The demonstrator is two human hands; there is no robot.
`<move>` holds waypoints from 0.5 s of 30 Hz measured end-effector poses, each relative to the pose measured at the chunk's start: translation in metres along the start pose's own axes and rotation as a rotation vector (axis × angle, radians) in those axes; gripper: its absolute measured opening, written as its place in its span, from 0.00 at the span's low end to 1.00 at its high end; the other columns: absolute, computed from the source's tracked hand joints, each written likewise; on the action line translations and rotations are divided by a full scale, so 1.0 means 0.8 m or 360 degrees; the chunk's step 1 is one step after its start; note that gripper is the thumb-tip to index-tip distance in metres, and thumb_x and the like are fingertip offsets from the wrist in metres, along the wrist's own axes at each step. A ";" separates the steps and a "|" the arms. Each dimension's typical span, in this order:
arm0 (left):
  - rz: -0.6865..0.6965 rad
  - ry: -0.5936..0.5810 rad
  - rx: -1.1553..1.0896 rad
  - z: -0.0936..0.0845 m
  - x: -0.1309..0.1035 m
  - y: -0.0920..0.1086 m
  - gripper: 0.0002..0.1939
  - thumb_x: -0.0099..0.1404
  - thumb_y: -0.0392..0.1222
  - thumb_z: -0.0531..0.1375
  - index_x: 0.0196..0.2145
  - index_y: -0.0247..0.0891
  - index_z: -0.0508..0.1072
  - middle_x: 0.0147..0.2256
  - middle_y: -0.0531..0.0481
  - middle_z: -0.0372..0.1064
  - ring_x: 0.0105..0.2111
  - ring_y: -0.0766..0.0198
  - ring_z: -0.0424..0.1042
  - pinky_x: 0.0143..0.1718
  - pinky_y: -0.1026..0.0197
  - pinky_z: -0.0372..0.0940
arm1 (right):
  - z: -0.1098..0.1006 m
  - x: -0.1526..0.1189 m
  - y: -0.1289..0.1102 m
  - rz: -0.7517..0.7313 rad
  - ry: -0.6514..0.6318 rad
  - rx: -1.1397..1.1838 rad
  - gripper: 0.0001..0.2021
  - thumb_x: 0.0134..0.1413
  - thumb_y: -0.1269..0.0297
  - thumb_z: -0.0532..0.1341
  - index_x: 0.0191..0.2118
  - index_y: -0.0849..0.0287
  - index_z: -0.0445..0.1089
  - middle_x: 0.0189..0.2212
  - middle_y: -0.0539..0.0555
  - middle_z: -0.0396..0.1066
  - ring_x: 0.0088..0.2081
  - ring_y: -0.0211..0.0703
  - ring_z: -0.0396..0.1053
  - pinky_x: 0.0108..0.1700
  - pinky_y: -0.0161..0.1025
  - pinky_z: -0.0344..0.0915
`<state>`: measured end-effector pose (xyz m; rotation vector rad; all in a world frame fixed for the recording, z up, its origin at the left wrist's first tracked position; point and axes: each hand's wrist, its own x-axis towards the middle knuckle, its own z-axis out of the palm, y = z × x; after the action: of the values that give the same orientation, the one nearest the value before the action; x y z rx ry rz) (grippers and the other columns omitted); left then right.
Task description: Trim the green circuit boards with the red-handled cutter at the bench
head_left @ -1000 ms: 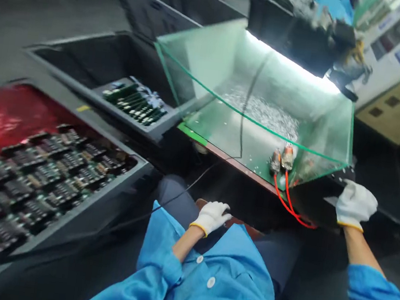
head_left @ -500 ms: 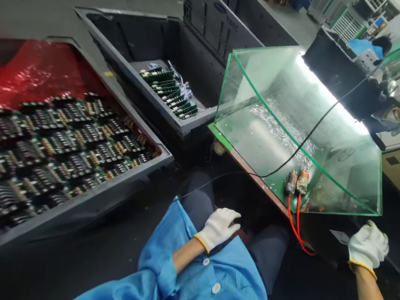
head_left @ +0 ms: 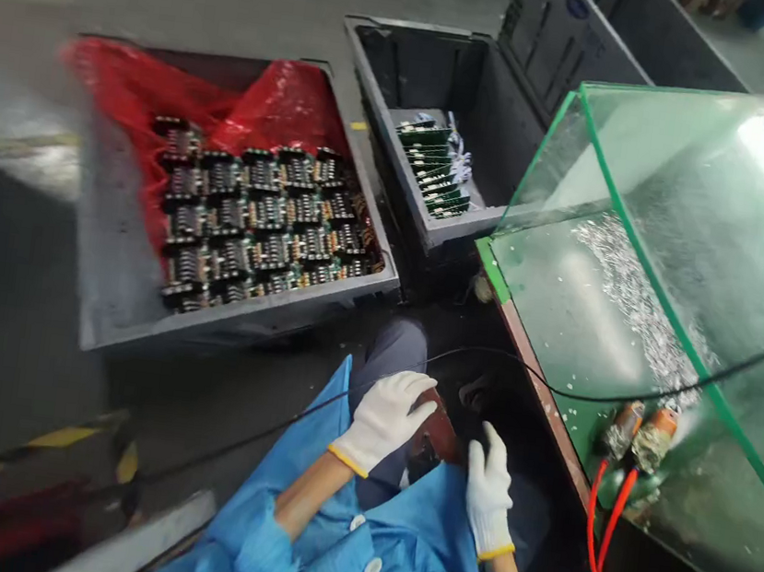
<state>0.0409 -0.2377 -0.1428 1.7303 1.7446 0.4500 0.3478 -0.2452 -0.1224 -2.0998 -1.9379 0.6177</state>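
Note:
My left hand, in a white glove with a yellow cuff, rests over my left thigh with its fingers stretched out and nothing in it. My right hand, gloved alike, is above my right thigh, fingers apart and empty. Between the hands shows a reddish-brown surface, possibly the seat. A thin black cable runs across my lap, passing by my left hand. To the left, a grey crate holds rows of circuit boards beside red plastic film.
A second grey crate holds a row of green boards with white wires. At right stands a lit glass enclosure with scattered metal clippings. Two tools with red hoses lie at its front edge.
My view has swung left, bringing the whole board crate into sight. My right hand has moved from beside the glass enclosure to my lap. My left hand stays over my lap.

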 end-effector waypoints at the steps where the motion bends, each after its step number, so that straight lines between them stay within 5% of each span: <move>1: -0.0036 -0.0005 0.0028 -0.003 0.003 -0.002 0.17 0.71 0.44 0.61 0.55 0.38 0.77 0.57 0.45 0.74 0.57 0.51 0.72 0.63 0.52 0.61 | 0.020 0.022 -0.018 -0.0031 -0.0174 0.0068 0.24 0.59 0.46 0.59 0.57 0.47 0.77 0.55 0.59 0.73 0.59 0.60 0.68 0.60 0.54 0.66; 4: -0.0072 -0.0062 0.0101 -0.005 0.018 -0.012 0.18 0.72 0.45 0.60 0.57 0.39 0.76 0.58 0.45 0.73 0.58 0.50 0.70 0.63 0.49 0.60 | 0.085 0.058 -0.057 -0.0052 -0.0659 0.0193 0.25 0.63 0.49 0.57 0.61 0.50 0.75 0.58 0.57 0.72 0.61 0.55 0.68 0.65 0.48 0.64; 7: -0.0037 -0.0235 0.0148 0.005 0.039 -0.025 0.16 0.72 0.44 0.59 0.54 0.39 0.76 0.54 0.44 0.75 0.55 0.50 0.71 0.61 0.48 0.60 | 0.149 0.083 -0.058 0.0205 -0.0954 0.0133 0.26 0.68 0.50 0.53 0.65 0.55 0.71 0.61 0.58 0.71 0.62 0.53 0.68 0.66 0.46 0.61; 11: 0.0096 -0.0647 0.0189 0.032 0.081 -0.040 0.13 0.71 0.47 0.60 0.45 0.36 0.78 0.44 0.40 0.75 0.48 0.47 0.73 0.56 0.46 0.62 | 0.232 0.158 -0.025 0.0499 -0.0936 0.0004 0.22 0.70 0.53 0.55 0.60 0.57 0.74 0.56 0.60 0.74 0.58 0.54 0.70 0.63 0.47 0.64; 15: 0.0135 -0.1016 0.0255 0.057 0.135 -0.053 0.16 0.72 0.45 0.58 0.48 0.32 0.78 0.46 0.34 0.76 0.48 0.43 0.74 0.54 0.44 0.63 | 0.315 0.243 0.020 0.0582 -0.0805 -0.0040 0.18 0.70 0.51 0.60 0.54 0.59 0.75 0.51 0.58 0.75 0.51 0.50 0.72 0.58 0.50 0.68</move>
<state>0.0448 -0.1439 -0.2245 1.7998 1.2705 -0.2062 0.2585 -0.0855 -0.3838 -2.5217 -1.7831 1.3133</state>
